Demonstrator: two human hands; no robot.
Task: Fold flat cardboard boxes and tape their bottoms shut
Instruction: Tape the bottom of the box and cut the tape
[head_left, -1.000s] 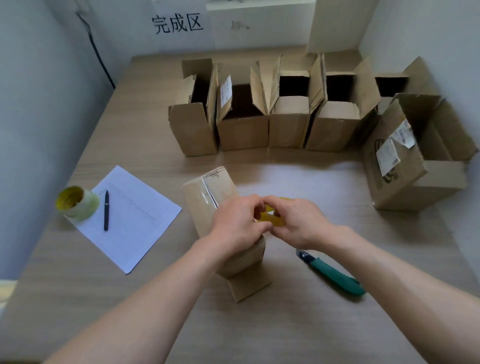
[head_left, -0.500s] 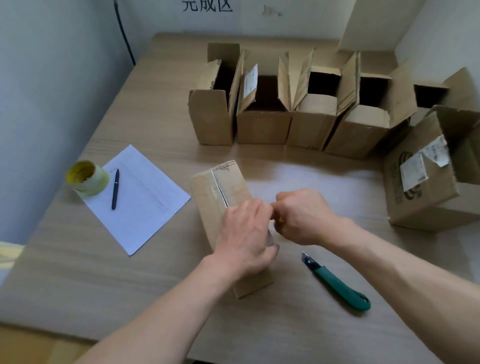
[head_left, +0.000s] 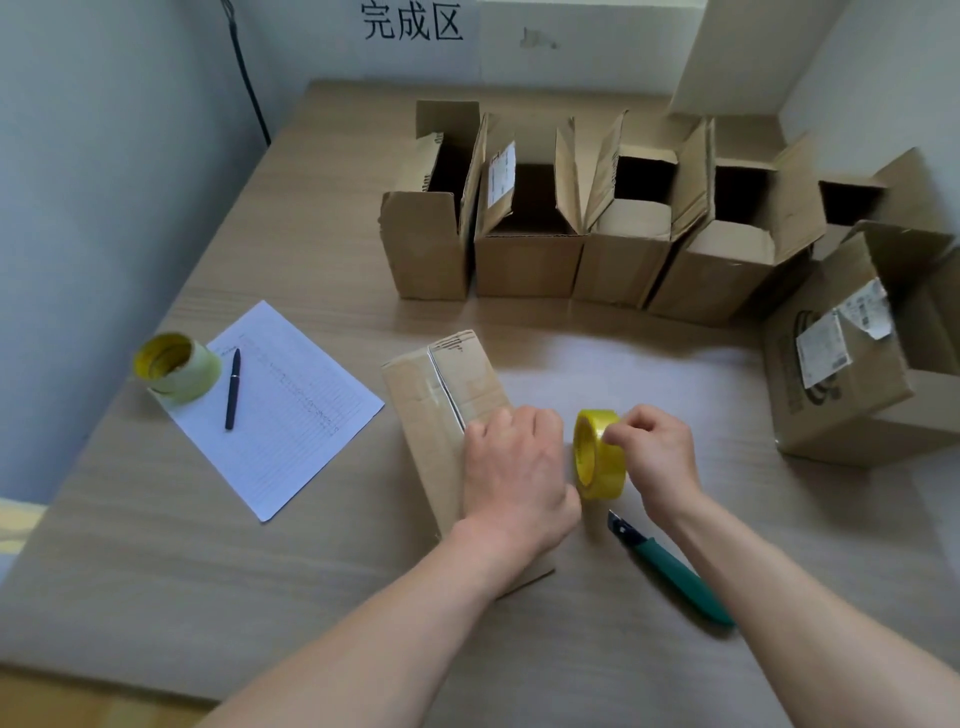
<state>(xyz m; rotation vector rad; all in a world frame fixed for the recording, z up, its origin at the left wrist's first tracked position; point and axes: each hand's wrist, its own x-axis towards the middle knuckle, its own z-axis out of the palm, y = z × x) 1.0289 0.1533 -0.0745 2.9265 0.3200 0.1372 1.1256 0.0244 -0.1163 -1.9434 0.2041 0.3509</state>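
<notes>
The cardboard box (head_left: 441, 395) is lying on the wooden table (head_left: 311, 597), its taped bottom seam facing up and running away from the person. The left hand (head_left: 511, 475) is lying palm down on the near half of that box, fingers straight and pressing the flaps flat. Just beside it, on its right, the right hand (head_left: 657, 457) is pinching a yellow roll of tape (head_left: 597, 454) between thumb and fingertips; the roll is standing on edge, close against the box's right side and the left hand's knuckles. Whether a strip of tape is running from the roll to the box cannot be told.

Directly below the right hand, a green-handled utility knife (head_left: 675, 571) is lying on the table, its blade end pointing toward the roll. Well to the left of the left hand, a sheet of lined paper (head_left: 296, 415) is lying with a dark pen (head_left: 232, 389) on it and a second tape roll (head_left: 176, 366) sitting on its far left corner. Beyond both hands, a row of upright open boxes (head_left: 571, 228) is standing side by side, flaps up. To the right of the right hand, a larger open box (head_left: 852, 364) with white labels is resting tilted. On the far wall, a paper sign (head_left: 413, 23) is showing dark characters.
</notes>
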